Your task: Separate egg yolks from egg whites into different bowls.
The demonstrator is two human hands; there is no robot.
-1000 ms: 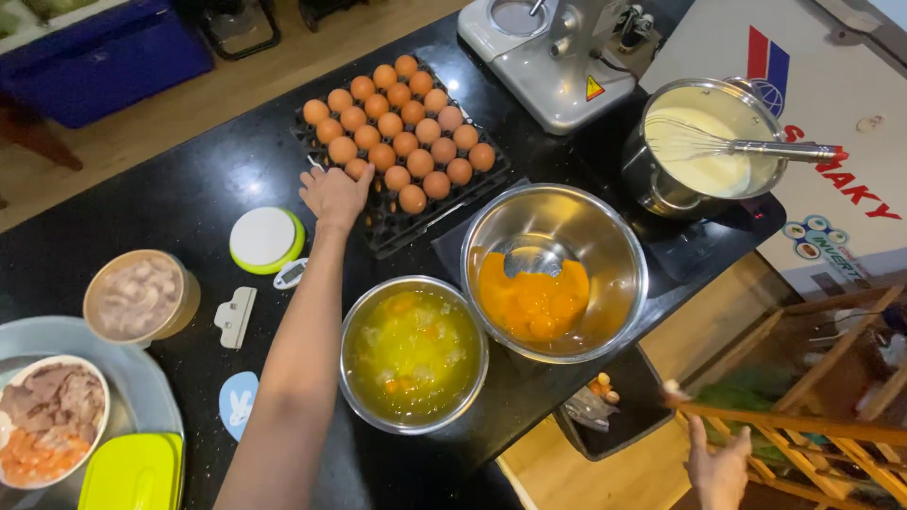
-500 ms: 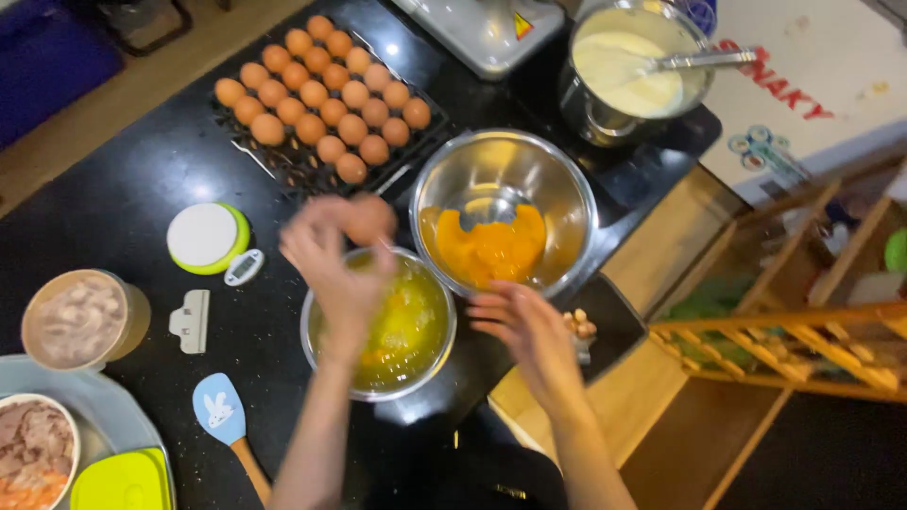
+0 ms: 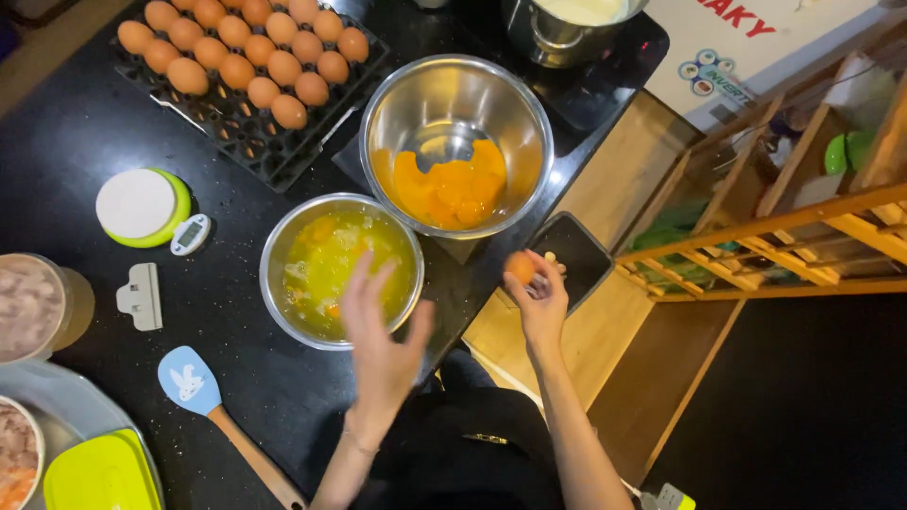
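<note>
Egg (image 3: 519, 267) sits gripped in the right hand (image 3: 540, 300), left hand (image 3: 383, 331) spread empty; yolks (image 3: 452, 189) already bowled, many tray eggs (image 3: 248, 52) remain.

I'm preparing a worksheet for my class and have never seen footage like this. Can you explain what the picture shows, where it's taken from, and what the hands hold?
There is no machine: a person's head-worn camera looks down at their own hands over a black counter. The right hand holds an egg in its fingers. The left hand hovers open over a steel bowl of egg whites. Beside it are a bowl of yolks, a tray of eggs, a blue spatula and a round timer.
</note>
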